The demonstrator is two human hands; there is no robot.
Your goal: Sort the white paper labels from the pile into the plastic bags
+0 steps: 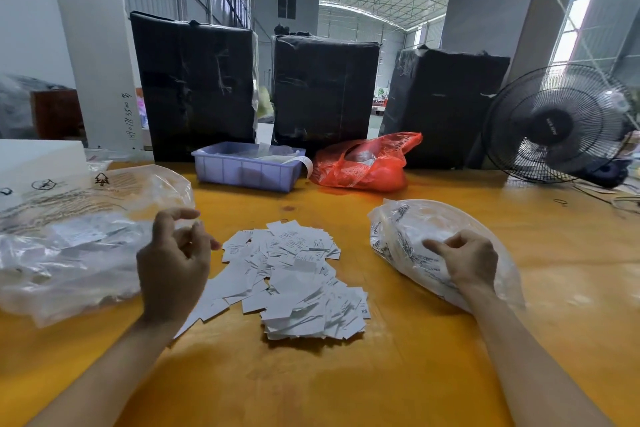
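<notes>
The pile of white paper labels (294,274) lies loose on the yellow table (346,374), in the middle of the view between the two hands, its long axis running from about 11 o'clock down to 5 o'clock. From the fingers (194,236) of the left hand (173,263) the nearest labels lie at 3 o'clock, just beside the fingertips and partly under the palm; from the right hand (467,260) the pile lies at 9 o'clock and farther off. So the left hand is the nearer one for the next pick.

The left hand hovers with its back to the camera, forearm coming in from 7 o'clock. Its fingers are curled inward with the thumb raised above them; they seem to hold nothing, though a single label pinched there would be hard to see from this side. Just beyond it, at 9 o'clock, lies the large clear plastic bag (69,246), slack and already holding some labels.

The right hand rests on the smaller printed plastic bag (433,246) at 3 o'clock of the pile, fingers curled and gathering the film, forearm coming in from 5 o'clock.

Behind stand a lilac tray (242,170), a red bag (363,163) and a fan (557,125).
</notes>
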